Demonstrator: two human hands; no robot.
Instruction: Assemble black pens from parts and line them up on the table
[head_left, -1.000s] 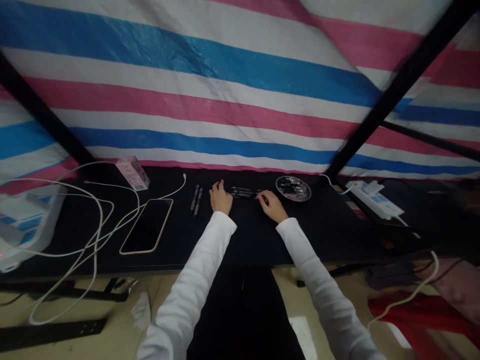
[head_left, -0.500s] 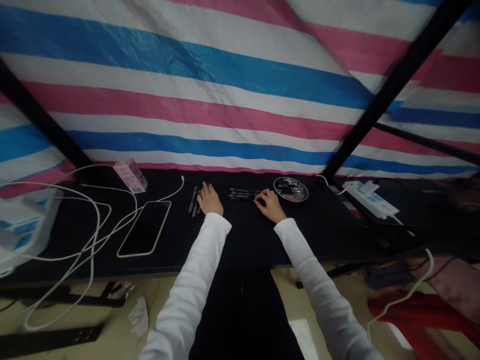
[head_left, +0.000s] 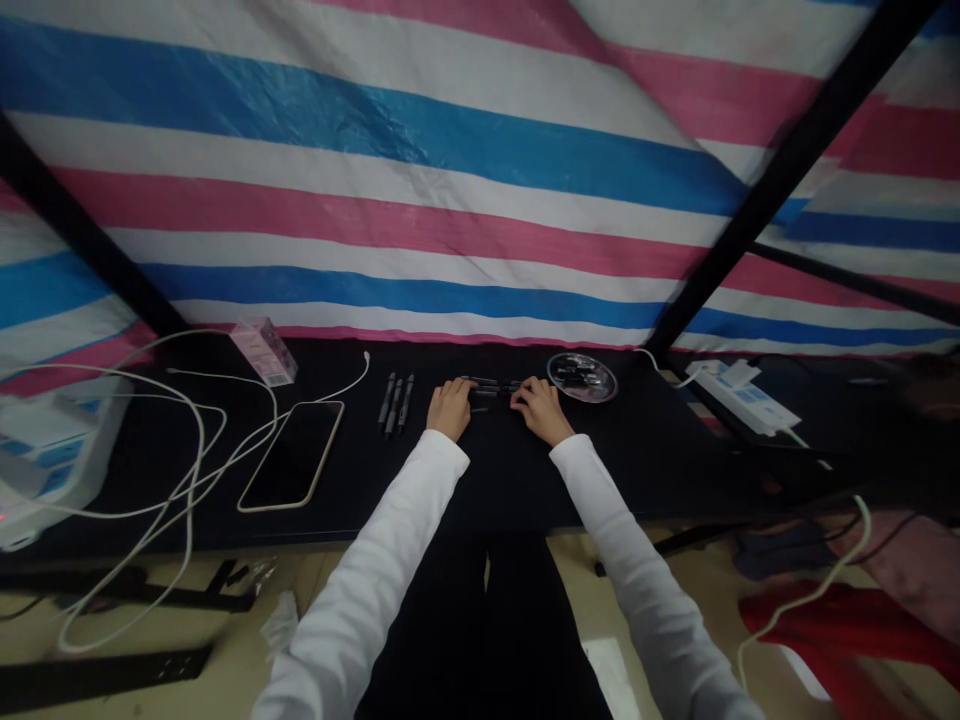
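Observation:
Several dark pens point(head_left: 491, 389) lie sideways on the black table, between my two hands. My left hand point(head_left: 450, 408) has its curled fingers at their left ends. At the right ends, my right hand point(head_left: 541, 408) has thumb and fingers pinched together on them. My hands hide both ends, so how many pens each one grips I cannot make out. To the left, three grey-black pens point(head_left: 396, 405) lie side by side, pointing away from me. A round clear dish point(head_left: 609, 392) beyond my right hand holds small dark parts.
At left lie a phone point(head_left: 294, 455), a pink box point(head_left: 264, 352), tangled white cables point(head_left: 196, 440) and a white power strip point(head_left: 82, 480). Another power strip point(head_left: 750, 398) sits at right. Black frame posts and a striped sheet point(head_left: 420, 230) stand behind the table.
My left hand has moved right, from the three upright-lying pens to the left ends of the sideways pens. My right hand stays at their right ends.

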